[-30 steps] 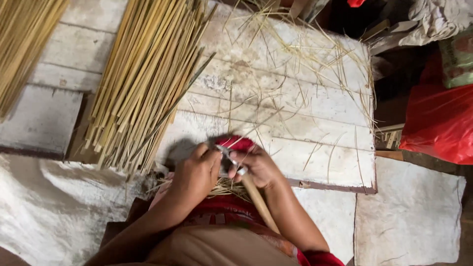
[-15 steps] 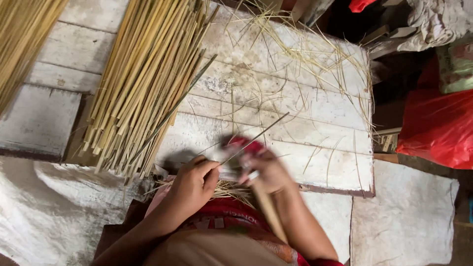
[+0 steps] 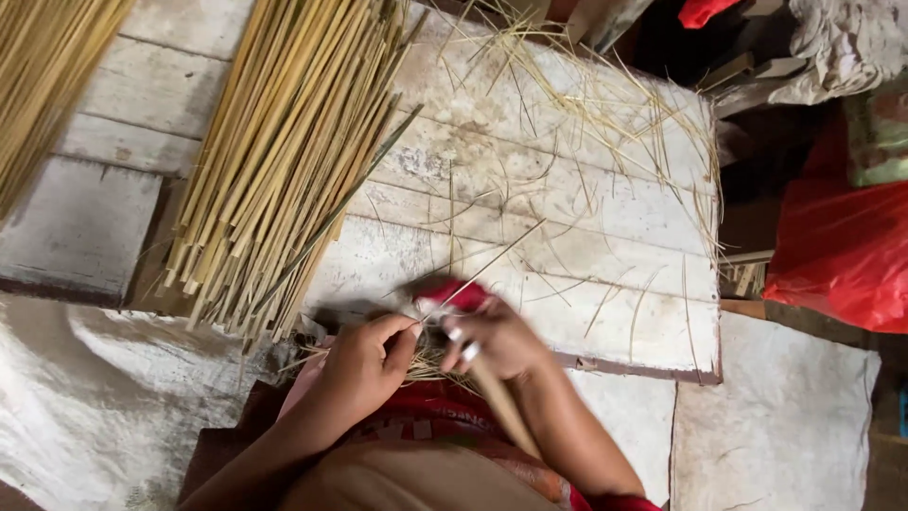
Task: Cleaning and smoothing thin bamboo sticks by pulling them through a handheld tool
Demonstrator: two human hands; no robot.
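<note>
We see both hands close together just past the near edge of the white wooden board [image 3: 530, 180], almost touching. The left hand [image 3: 364, 364] is curled, its thumb and forefinger pinched on the near end of a thin sliver of bamboo [image 3: 492, 260] that slants up and to the right over the board. The right hand [image 3: 497, 336] is closed around a tool with a pale wooden handle [image 3: 501, 407]; the handle runs down toward the lap, and the working end is blurred, so we cannot tell its shape. A small red piece [image 3: 454, 291] sits just above the knuckles, too blurred to name. Under the hands lies a tuft of fine shavings [image 3: 430, 364]. To the left, a thick bundle of bamboo sticks [image 3: 284, 161] lies fanned across the board, its cut ends just beside the left hand, so room is tight there. A second bundle [image 3: 47, 85] fills the upper left corner, well apart. The board's middle and right stretch is open, strewn only with loose strands [image 3: 605, 104], up to its right edge. Beyond the near edge, pale sacking [image 3: 95, 397] covers the floor on the left and flat whitish sheets [image 3: 776, 416] on the right. At the far right a red plastic bag [image 3: 842, 255] bulges, with a greenish package [image 3: 880, 132] above it and grey cloth [image 3: 842, 47] in the corner.
</note>
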